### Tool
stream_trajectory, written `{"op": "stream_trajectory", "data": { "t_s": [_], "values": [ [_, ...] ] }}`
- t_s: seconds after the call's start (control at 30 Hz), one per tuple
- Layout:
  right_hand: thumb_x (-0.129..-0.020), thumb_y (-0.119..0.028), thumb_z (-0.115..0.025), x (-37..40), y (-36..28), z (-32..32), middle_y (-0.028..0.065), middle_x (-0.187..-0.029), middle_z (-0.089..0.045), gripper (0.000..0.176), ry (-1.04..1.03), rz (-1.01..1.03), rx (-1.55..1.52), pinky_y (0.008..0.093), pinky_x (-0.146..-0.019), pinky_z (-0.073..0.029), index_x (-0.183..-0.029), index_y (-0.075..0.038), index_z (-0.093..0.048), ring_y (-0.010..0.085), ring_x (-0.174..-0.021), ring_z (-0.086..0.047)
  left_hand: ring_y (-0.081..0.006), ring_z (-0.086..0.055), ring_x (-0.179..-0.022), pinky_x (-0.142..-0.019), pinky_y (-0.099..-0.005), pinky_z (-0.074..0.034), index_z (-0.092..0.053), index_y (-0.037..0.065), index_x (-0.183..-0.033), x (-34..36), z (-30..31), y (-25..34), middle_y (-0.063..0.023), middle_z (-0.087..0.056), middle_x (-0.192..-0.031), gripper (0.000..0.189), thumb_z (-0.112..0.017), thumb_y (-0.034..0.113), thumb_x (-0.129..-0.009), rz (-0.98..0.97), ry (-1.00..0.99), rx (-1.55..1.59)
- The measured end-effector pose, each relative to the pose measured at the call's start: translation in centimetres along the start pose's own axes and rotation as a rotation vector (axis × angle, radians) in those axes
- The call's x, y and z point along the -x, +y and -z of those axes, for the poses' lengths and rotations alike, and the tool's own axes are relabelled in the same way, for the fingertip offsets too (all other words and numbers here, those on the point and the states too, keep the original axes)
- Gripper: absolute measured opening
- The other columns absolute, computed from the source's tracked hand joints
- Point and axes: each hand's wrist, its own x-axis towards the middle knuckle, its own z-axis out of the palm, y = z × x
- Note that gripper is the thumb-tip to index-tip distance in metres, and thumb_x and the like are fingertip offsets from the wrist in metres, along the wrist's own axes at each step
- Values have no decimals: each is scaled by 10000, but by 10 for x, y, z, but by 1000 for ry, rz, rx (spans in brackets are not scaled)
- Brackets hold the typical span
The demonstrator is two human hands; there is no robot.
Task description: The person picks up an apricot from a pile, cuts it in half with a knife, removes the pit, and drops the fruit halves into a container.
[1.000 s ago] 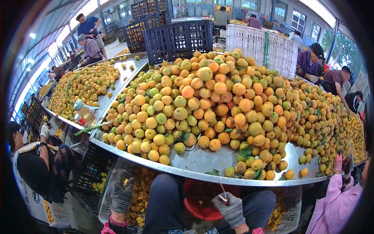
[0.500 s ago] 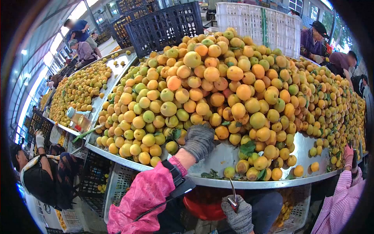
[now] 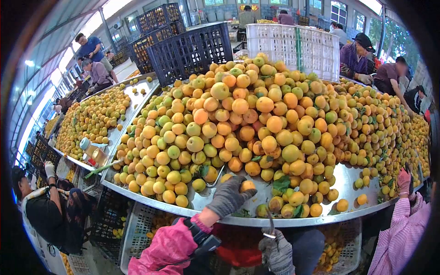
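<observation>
My left hand (image 3: 230,196), in a grey knitted glove, is closed around an orange apricot (image 3: 248,186) above the near part of the metal table (image 3: 197,200). Just beyond it rises a big heap of apricots (image 3: 220,114), green-yellow to orange, with a few leaves among them. My right hand (image 3: 277,254), gloved alike, is low in front of the table edge. Its fingers are wrapped round a small knife (image 3: 271,223) whose thin curved blade points up. A bent metal rod (image 3: 217,176) lies against the fruit near my left hand.
Dark crates (image 3: 190,50) and a white crate (image 3: 293,49) stand behind the heap. Below the table are a red tub (image 3: 238,254) and crates with fruit. A person in a pink checked sleeve (image 3: 403,233) works at right; another person (image 3: 50,211) is at left.
My left hand has drawn back from the heap toward the table edge, now with an apricot in it. My right hand stays low with the knife. The view has tilted up slightly.
</observation>
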Motion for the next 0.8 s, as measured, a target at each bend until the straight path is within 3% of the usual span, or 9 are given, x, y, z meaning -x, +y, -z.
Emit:
{"op": "stream_trajectory", "data": {
  "t_s": [0.03, 0.07, 0.1, 0.13, 0.2, 0.4, 0.5, 0.67, 0.8],
  "values": [
    [-944, -366, -552, 2, -1, 0, 46, -658, -601, 347, 20, -159, -142, 294, -468, -446, -1108, -63, -590, 150, -502, -562, -236, -659, -845, -770, -340, -533, -605, -14, -1083, 10, 7, 8, -138, -662, -957, 427, -692, 329, -843, 62, -11, 358],
    [-912, -443, -594, 3, -2, -1, 37, -660, -612, 404, 39, -315, -284, 283, -431, -452, -1010, -51, -587, 128, -477, -559, -236, -659, -845, -770, -340, -533, -605, -14, -1083, 23, 10, 15, -138, -662, -957, 427, -692, 329, -843, 58, -7, 359],
    [-951, -468, -504, 3, -4, -5, 14, -688, -588, 439, 25, -231, -272, 246, -385, -417, -1076, -49, -544, 77, -453, -513, -217, -655, -875, -790, -330, -534, -578, -24, -1127, 38, 11, 21, -136, -656, -998, 445, -656, 334, -876, 177, -39, 733],
    [-951, -468, -504, 3, -7, -6, 14, -688, -588, 439, 24, -223, -269, 246, -385, -417, -1076, -49, -544, 77, -453, -513, -198, -650, -905, -810, -319, -536, -551, -35, -1172, 53, 12, 27, -134, -650, -1038, 463, -621, 339, -908, 294, -71, 1108],
    [-969, -390, -512, 6, -14, -9, 20, -721, -614, 380, -34, -254, -311, 232, -441, -442, -1139, -52, -541, 71, -502, -529, -188, -627, -964, -855, -323, -523, -507, -30, -1233, 82, 9, 45, -117, -623, -1070, 494, -577, 360, -939, 336, -82, 1432],
    [-957, -408, -526, 18, -15, -21, 34, -639, -588, 396, -18, -146, -113, 254, -393, -445, -1025, -21, -574, 104, -452, -554, -189, -605, -999, -890, -345, -513, -510, -2, -1246, 129, -22, 62, -89, -621, -1096, 479, -590, 349, -931, 350, 60, 1504],
    [-957, -402, -528, 23, -8, -21, 30, -632, -590, 392, -11, -108, -85, 260, -388, -446, -1024, -21, -589, 104, -451, -560, -123, -595, -930, -823, -271, -502, -543, 6, -1213, 139, -19, 75, -52, -618, -1066, 417, -621, 298, -925, 405, 97, 1767],
    [-965, -354, -505, 26, -13, -21, 57, -681, -634, 357, 23, 71, 58, 318, -540, -512, -1033, -14, -595, 172, -602, -643, -146, -608, -937, -830, -283, -505, -532, 5, -1224, 152, -9, 94, -63, -620, -1083, 438, -655, 268, -895, 429, 170, 1688],
    [-961, -317, -503, 37, -11, -26, 72, -701, -651, 320, 18, 6, 26, 343, -607, -519, -1033, -17, -590, 210, -670, -667, -206, -618, -979, -870, -353, -519, -498, -2, -1233, 159, -13, 95, -128, -619, -1101, 544, -698, 319, -843, 327, 87, 1731]
  ]
}}
